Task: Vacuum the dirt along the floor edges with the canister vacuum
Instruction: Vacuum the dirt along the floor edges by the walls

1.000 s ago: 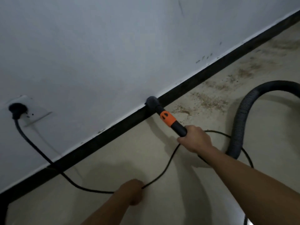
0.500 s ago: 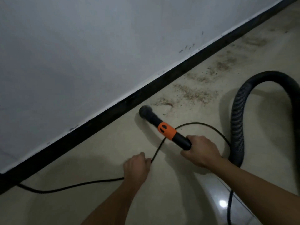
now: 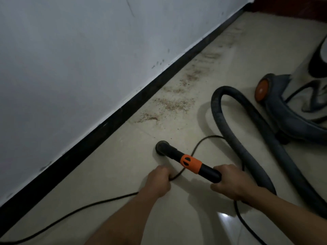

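Note:
My right hand (image 3: pixel 233 183) grips the black vacuum wand (image 3: pixel 208 171), which has an orange collar (image 3: pixel 191 164). Its round nozzle (image 3: pixel 161 146) rests on the beige floor, well short of the black skirting (image 3: pixel 113 119). My left hand (image 3: pixel 159 181) holds the thin black power cord (image 3: pixel 196 147), which loops under the wand. Brown dirt (image 3: pixel 169 105) lies in patches along the skirting, beyond the nozzle. The ribbed grey hose (image 3: pixel 223 103) arcs from my right hand back to the canister vacuum (image 3: pixel 283 110) at the right.
A white wall (image 3: pixel 79 59) rises above the skirting on the left. The cord trails across the floor to the lower left (image 3: pixel 70 214) and also runs down past my right arm (image 3: pixel 247 225). A dark red surface (image 3: pixel 292 6) shows at the top right corner.
The view has swung right, bringing the canister into sight. The nozzle has come away from the skirting onto open floor. My left hand has drawn the cord up close to the wand.

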The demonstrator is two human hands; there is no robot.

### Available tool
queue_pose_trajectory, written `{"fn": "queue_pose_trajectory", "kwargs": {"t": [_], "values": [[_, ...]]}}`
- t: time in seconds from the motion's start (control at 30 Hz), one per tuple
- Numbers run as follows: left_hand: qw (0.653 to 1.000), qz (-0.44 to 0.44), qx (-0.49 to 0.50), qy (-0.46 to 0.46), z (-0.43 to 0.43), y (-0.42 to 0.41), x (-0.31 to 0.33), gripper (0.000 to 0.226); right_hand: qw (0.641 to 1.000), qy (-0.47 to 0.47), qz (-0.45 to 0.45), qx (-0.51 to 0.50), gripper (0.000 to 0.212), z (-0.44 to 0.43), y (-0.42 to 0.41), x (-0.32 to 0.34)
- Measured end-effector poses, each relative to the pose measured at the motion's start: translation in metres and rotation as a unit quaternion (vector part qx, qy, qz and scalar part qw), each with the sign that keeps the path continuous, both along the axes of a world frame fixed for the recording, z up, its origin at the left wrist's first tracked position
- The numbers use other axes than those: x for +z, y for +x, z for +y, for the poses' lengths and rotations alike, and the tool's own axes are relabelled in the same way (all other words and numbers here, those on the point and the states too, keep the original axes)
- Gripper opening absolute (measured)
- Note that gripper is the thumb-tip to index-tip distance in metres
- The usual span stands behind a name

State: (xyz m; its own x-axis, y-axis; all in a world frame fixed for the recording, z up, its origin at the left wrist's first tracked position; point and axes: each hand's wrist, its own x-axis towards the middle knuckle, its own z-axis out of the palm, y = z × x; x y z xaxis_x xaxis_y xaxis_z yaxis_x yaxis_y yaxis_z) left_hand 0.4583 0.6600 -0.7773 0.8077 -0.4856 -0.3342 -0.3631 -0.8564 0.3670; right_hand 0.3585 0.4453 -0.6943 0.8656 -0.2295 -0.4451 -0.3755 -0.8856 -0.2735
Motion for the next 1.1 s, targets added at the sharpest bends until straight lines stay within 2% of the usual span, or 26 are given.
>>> {"fn": "queue_pose_trajectory", "kwargs": {"t": [0.1, 0.2, 0.4, 0.6, 0.67, 0.77, 0.83, 0.9, 1.0, 1.1], "values": [[0.996, -0.02, -0.083, 0.029, 0.014, -0.011, 0.0, 0.025, 0.999, -0.003, -0.011, -0.048, 0.017, -0.014, -0.03, -0.003], [0.989, -0.058, -0.125, 0.056, 0.029, -0.01, 0.005, 0.03, 0.997, -0.017, -0.009, -0.077, 0.016, -0.027, -0.053, 0.0], [0.985, -0.088, -0.115, 0.097, 0.053, -0.009, 0.013, 0.034, 0.994, -0.035, 0.003, -0.106, 0.014, -0.034, -0.085, -0.008], [0.989, -0.064, -0.093, 0.098, 0.058, -0.013, 0.012, 0.029, 0.983, -0.008, -0.046, -0.18, 0.019, -0.025, -0.05, -0.006], [0.991, -0.051, -0.081, 0.096, 0.059, -0.018, 0.01, 0.026, 0.989, -0.022, -0.044, -0.137, 0.02, -0.007, -0.038, -0.007], [0.997, -0.036, -0.033, 0.059, 0.061, -0.018, 0.011, 0.016, 0.998, -0.055, -0.016, -0.001, 0.017, 0.025, -0.026, -0.011], [0.999, -0.027, 0.007, 0.029, 0.064, -0.014, 0.011, 0.012, 0.998, -0.055, -0.027, 0.029, 0.016, 0.033, -0.018, -0.017], [0.999, -0.013, 0.038, 0.024, 0.068, -0.011, 0.006, 0.02, 0.997, -0.056, -0.042, -0.021, 0.02, 0.022, -0.008, -0.023], [0.997, -0.002, 0.055, 0.052, 0.078, -0.012, -0.005, 0.045, 0.986, -0.052, -0.065, -0.143, 0.026, -0.011, 0.009, -0.022], [0.995, -0.041, 0.035, 0.081, 0.081, -0.018, -0.011, 0.04, 0.975, -0.012, -0.071, -0.212, 0.024, -0.032, 0.025, -0.015]]}}
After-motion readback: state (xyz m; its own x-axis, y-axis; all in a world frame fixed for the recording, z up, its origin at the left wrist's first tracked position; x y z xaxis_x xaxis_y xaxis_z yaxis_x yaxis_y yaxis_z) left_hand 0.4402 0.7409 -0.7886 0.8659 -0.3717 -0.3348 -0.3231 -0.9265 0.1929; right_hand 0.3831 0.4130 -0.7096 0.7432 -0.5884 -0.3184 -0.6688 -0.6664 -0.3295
